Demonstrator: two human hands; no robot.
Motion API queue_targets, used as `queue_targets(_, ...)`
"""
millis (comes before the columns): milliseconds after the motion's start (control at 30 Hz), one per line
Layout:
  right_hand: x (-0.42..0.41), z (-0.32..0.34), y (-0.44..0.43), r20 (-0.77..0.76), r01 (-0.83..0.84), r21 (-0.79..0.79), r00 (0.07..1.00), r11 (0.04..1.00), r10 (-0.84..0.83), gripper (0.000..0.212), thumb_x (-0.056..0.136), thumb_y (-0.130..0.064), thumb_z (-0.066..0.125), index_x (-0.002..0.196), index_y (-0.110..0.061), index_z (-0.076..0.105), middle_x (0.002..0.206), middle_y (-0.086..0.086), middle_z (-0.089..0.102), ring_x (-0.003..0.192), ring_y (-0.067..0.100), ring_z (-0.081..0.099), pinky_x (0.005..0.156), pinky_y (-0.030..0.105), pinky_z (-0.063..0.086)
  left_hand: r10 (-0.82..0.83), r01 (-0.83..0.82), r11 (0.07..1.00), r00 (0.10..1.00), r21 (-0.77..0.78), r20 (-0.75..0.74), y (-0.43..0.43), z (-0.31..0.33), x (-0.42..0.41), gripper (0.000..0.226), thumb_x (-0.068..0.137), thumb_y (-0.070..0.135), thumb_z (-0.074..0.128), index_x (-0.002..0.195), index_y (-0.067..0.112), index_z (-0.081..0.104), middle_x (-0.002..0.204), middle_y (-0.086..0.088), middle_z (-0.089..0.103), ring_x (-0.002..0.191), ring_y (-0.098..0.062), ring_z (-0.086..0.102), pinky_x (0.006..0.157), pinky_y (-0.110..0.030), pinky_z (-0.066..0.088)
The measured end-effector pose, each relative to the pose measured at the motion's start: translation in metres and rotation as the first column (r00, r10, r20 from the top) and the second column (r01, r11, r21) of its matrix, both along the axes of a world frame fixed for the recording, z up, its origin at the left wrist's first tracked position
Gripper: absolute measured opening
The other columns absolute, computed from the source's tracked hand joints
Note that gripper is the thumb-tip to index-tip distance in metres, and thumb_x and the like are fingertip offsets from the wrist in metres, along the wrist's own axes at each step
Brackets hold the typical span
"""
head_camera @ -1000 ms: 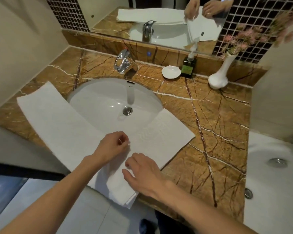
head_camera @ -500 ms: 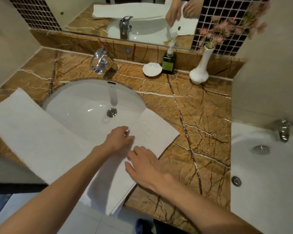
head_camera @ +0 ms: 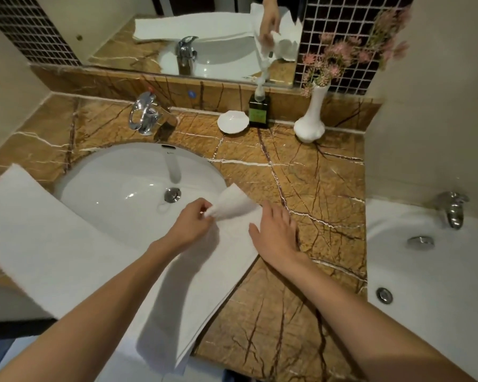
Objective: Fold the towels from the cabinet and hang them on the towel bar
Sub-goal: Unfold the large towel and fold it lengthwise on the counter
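Note:
A long white towel [head_camera: 66, 252] lies across the front of the marble counter [head_camera: 309, 194], spanning the near rim of the sink [head_camera: 116, 188] and hanging over the counter's front edge. My left hand [head_camera: 193, 224] pinches the towel's far right corner and lifts it off the counter, so the end curls up. Just to the right, my right hand [head_camera: 276, 232] rests flat on the towel's right end with fingers spread, holding nothing. No towel bar or cabinet is in view.
A chrome faucet [head_camera: 146, 114] stands behind the sink. Along the back wall are a white soap dish [head_camera: 232, 122], a dark green dispenser bottle [head_camera: 258, 108] and a white vase [head_camera: 309, 125] with pink flowers. A mirror hangs above. A bathtub [head_camera: 425, 271] adjoins on the right.
My left hand has gripped the towel's right corner and raised it, curling that end up. My right hand moved right onto the towel's end. The camera view shifted.

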State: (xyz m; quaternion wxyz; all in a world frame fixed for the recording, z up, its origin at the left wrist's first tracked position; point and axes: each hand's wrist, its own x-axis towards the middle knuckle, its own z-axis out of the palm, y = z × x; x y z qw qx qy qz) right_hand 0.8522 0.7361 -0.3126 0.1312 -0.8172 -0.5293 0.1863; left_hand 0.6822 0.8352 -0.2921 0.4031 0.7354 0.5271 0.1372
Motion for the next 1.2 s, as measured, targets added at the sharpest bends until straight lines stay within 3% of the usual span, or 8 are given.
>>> queue_targets(200,0.002,0.002,0.010,-0.177,0.023,0.075,0.984,0.997,-0.009,0.062,0.083,-0.026,0.064,0.139,-0.021,0.037,0.135,0.004,0.049,0.125,0.024,0.038,0.098,0.038,0.026,0.075,-0.061,0.995,0.977,-0.078,0.201,-0.001,0.029,0.004,0.033,0.078,-0.014,0.046,0.070,0.018,0.052,0.068,0.001,0.056,0.061,-0.009,0.049,0.056,-0.021,0.037)
queue_targets(333,0.005,0.017,0.016,-0.267,-0.018,0.143,0.962,0.990,0.056,0.014,0.085,-0.029,0.063,0.098,-0.032,0.058,0.114,-0.006,0.056,0.115,0.019,0.046,0.093,0.034,0.028,0.138,-0.124,0.990,0.951,-0.066,0.277,-0.004,0.056,-0.003,0.034,0.078,-0.010,0.049,0.073,0.021,0.063,0.066,0.010,0.062,0.058,0.005,0.051,0.053,-0.008,0.038)
queue_targets(433,0.006,0.035,0.021,-0.420,-0.012,0.155,0.904,0.988,0.077,0.014,0.089,-0.026,0.060,0.079,-0.031,0.052,0.109,-0.008,0.059,0.106,0.018,0.054,0.096,0.044,0.042,0.197,-0.172,0.979,0.928,-0.105,0.315,-0.006,0.076,-0.016,0.035,0.075,-0.009,0.048,0.066,0.022,0.065,0.053,0.015,0.058,0.050,0.004,0.048,0.045,-0.008,0.035)
queue_targets(500,0.002,0.050,0.023,-0.591,0.014,0.172,0.801,0.985,0.092,0.017,0.093,-0.025,0.057,0.078,-0.028,0.050,0.095,-0.007,0.060,0.084,0.012,0.057,0.077,0.031,0.054,0.216,-0.183,0.974,0.922,-0.131,0.321,-0.009,0.091,-0.024,0.032,0.075,-0.009,0.050,0.068,0.019,0.064,0.052,0.013,0.057,0.047,0.002,0.048,0.041,-0.009,0.034)
queue_targets(633,-0.014,0.067,0.026,-0.716,-0.006,0.159,0.687,0.987,0.120,0.009,0.093,-0.022,0.060,0.087,-0.019,0.053,0.075,-0.005,0.053,0.060,0.006,0.046,0.048,0.009,0.036,0.184,-0.146,0.980,0.926,-0.137,0.329,-0.019,0.120,-0.036,0.024,0.073,-0.007,0.051,0.072,0.015,0.062,0.062,0.000,0.061,0.055,-0.011,0.052,0.042,-0.014,0.037)
queue_targets(833,-0.029,0.091,0.022,-0.937,-0.082,-0.099,0.342,0.992,-0.065,0.024,0.093,-0.025,0.059,0.115,-0.018,0.058,0.119,0.016,0.064,0.111,0.027,0.059,0.095,0.043,0.046,0.068,-0.019,0.989,0.938,-0.144,0.341,-0.033,0.159,-0.040,0.038,0.054,0.004,0.044,0.083,0.012,0.067,0.076,-0.007,0.066,0.071,-0.017,0.060,0.059,-0.026,0.047)
queue_targets(1033,-0.040,0.106,0.005,-0.911,-0.056,-0.140,-0.384,0.989,-0.151,0.025,0.086,-0.025,0.060,0.101,-0.011,0.076,0.109,0.017,0.069,0.103,0.031,0.065,0.102,0.049,0.043,0.231,-0.120,0.961,0.846,-0.249,0.481,-0.040,0.181,-0.046,0.044,0.044,0.001,0.042,0.083,0.003,0.063,0.072,-0.015,0.059,0.060,-0.022,0.053,0.053,-0.027,0.034)
queue_targets(1200,-0.046,0.138,0.015,-0.947,0.041,-0.040,-0.320,0.998,-0.025,0.039,0.087,-0.017,0.060,0.125,-0.005,0.058,0.124,0.020,0.063,0.113,0.032,0.062,0.095,0.047,0.050,0.330,-0.189,0.935,0.769,-0.299,0.547,-0.041,0.195,-0.068,0.041,0.050,0.000,0.047,0.087,0.003,0.062,0.078,-0.012,0.065,0.067,-0.026,0.061,0.054,-0.027,0.046)
